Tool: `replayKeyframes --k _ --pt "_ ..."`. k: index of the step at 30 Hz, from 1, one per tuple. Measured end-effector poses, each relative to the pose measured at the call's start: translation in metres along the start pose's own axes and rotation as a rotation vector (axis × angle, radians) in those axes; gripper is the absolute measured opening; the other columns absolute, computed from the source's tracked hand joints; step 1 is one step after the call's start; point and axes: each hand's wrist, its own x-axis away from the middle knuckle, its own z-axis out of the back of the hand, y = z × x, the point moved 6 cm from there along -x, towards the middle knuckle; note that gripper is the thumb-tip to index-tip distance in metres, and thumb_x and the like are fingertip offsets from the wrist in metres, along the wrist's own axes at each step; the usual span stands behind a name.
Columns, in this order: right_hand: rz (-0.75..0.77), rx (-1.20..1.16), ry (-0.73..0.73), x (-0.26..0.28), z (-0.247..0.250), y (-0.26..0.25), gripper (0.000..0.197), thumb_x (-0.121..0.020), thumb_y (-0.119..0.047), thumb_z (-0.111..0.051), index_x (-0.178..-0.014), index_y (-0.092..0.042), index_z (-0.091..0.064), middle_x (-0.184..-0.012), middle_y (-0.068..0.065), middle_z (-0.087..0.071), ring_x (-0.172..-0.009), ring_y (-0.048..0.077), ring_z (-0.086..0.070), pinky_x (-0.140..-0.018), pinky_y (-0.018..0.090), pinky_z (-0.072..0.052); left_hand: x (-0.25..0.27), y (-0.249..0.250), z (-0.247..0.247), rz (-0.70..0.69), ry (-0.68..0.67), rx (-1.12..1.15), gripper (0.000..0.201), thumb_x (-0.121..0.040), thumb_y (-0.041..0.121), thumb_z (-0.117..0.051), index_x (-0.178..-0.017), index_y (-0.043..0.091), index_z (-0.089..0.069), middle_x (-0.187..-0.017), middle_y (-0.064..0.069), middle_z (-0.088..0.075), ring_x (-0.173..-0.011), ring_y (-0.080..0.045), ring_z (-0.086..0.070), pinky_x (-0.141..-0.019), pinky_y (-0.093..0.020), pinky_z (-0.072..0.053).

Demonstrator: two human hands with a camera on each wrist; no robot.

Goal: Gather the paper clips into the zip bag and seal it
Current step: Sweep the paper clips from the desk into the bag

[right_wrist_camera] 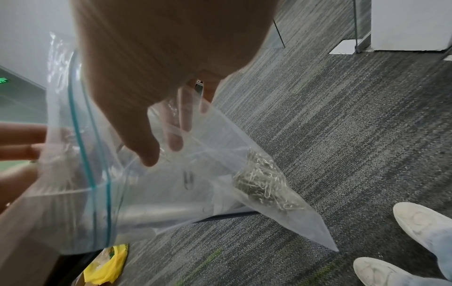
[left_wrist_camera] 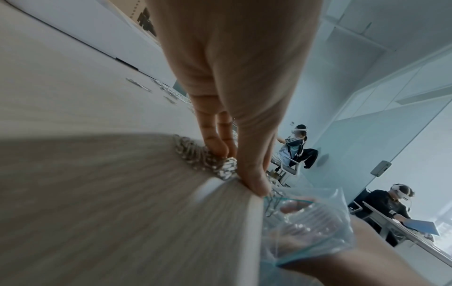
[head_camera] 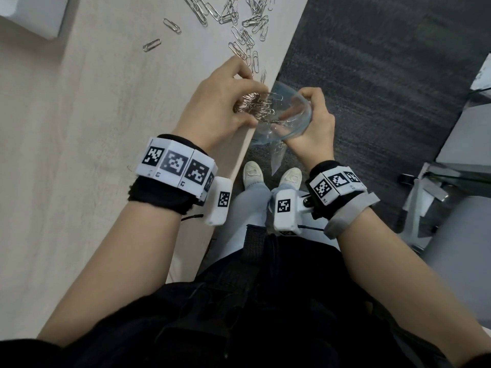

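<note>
A heap of silver paper clips lies at the table edge under my left hand, whose fingertips press on the heap. Just below the edge, my right hand pinches the rim of the clear zip bag and holds its mouth open toward the heap. The bag hangs down over the floor with a clump of clips in its bottom corner. My right hand's thumb lies on the bag's wall. Several loose clips lie scattered farther along the table.
A white box sits at the table's far left corner. Dark grey carpet lies beyond the edge, with my shoes below the bag. A yellow packet lies on the floor. Two people sit at other desks.
</note>
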Motion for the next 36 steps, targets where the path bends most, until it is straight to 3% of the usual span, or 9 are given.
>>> replayKeyframes --k 7,9,11,15,18,24,28,32,36 --pt "-0.019 0.005 0.007 0.001 0.000 0.003 0.049 -0.065 -0.037 -0.077 -0.102 -0.023 -0.049 -0.089 0.006 -0.073 -0.082 0.024 -0.070 -0.077 0.035 -0.054 0.000 0.011 -0.012 -0.047 0.048 -0.014 0.032 -0.074 0.015 -0.072 -0.105 0.015 -0.069 -0.104 -0.010 -0.057 -0.081 -0.014 -0.050 -0.074 -0.021 -0.037" --pt "-0.024 0.023 0.018 0.002 0.000 0.003 0.048 -0.065 -0.029 -0.079 -0.104 -0.017 -0.053 -0.090 0.006 -0.072 -0.082 0.024 -0.069 -0.076 0.040 -0.056 0.002 0.016 -0.014 -0.071 0.040 -0.001 0.035 -0.072 0.014 -0.073 -0.107 0.013 -0.068 -0.104 -0.011 -0.058 -0.083 -0.019 -0.054 -0.073 -0.024 -0.041" --pt "-0.031 0.033 0.019 0.002 -0.001 0.003 0.045 -0.066 -0.028 -0.079 -0.100 -0.026 -0.050 -0.090 0.006 -0.072 -0.083 0.024 -0.070 -0.077 0.041 -0.056 0.005 0.016 -0.009 -0.076 0.060 0.042 0.043 -0.069 0.017 -0.075 -0.110 0.012 -0.067 -0.107 -0.012 -0.058 -0.089 -0.020 -0.055 -0.075 -0.024 -0.043" --pt "-0.040 0.022 0.005 0.003 -0.001 0.006 0.048 -0.063 -0.036 -0.077 -0.101 -0.023 -0.051 -0.089 0.007 -0.072 -0.082 0.025 -0.070 -0.077 0.044 -0.057 0.011 0.001 0.014 -0.030 0.068 -0.011 0.063 -0.060 0.032 -0.082 -0.118 0.019 -0.062 -0.118 -0.009 -0.053 -0.109 -0.025 -0.047 -0.090 -0.026 -0.037" --pt "-0.049 0.007 -0.011 0.004 -0.001 0.004 0.050 -0.062 -0.040 -0.075 -0.102 -0.023 -0.049 -0.089 0.007 -0.072 -0.083 0.025 -0.071 -0.077 0.043 -0.058 0.018 -0.014 0.022 0.093 -0.048 -0.021 0.076 -0.054 0.030 -0.086 -0.123 0.023 -0.057 -0.118 -0.004 -0.047 -0.096 -0.016 -0.047 -0.087 -0.027 -0.041" --pt "-0.049 0.012 -0.024 0.007 -0.001 0.000 0.051 -0.061 -0.046 -0.072 -0.100 -0.026 -0.048 -0.089 0.008 -0.073 -0.084 0.025 -0.070 -0.079 0.040 -0.057 0.017 -0.011 0.015 0.088 0.010 0.075 0.051 -0.058 0.020 -0.086 -0.106 0.015 -0.068 -0.095 -0.008 -0.059 -0.074 -0.016 -0.052 -0.073 -0.032 -0.050" --pt "-0.037 0.011 -0.009 0.006 0.000 -0.001 0.048 -0.064 -0.039 -0.076 -0.101 -0.024 -0.050 -0.089 0.006 -0.072 -0.083 0.024 -0.071 -0.078 0.040 -0.057 0.010 -0.004 0.003 0.070 0.083 0.118 0.034 -0.062 0.018 -0.083 -0.094 0.011 -0.073 -0.092 -0.011 -0.060 -0.074 -0.013 -0.052 -0.068 -0.025 -0.047" --pt "-0.032 0.034 0.011 0.004 0.000 0.001 0.047 -0.068 -0.026 -0.083 -0.099 -0.026 -0.047 -0.089 0.006 -0.072 -0.082 0.026 -0.070 -0.076 0.046 -0.056 0.003 0.009 -0.010 0.020 0.118 0.110 0.027 -0.067 0.016 -0.079 -0.092 0.009 -0.072 -0.093 -0.012 -0.061 -0.075 -0.013 -0.052 -0.071 -0.036 -0.052" --pt "-0.039 0.020 0.010 0.006 0.002 -0.002 0.048 -0.065 -0.040 -0.077 -0.098 -0.028 -0.045 -0.089 0.007 -0.071 -0.083 0.026 -0.069 -0.077 0.044 -0.056 0.005 0.016 -0.007 -0.013 0.160 0.184 0.026 -0.068 0.011 -0.076 -0.092 0.006 -0.072 -0.091 -0.013 -0.063 -0.075 -0.014 -0.057 -0.070 -0.038 -0.053"
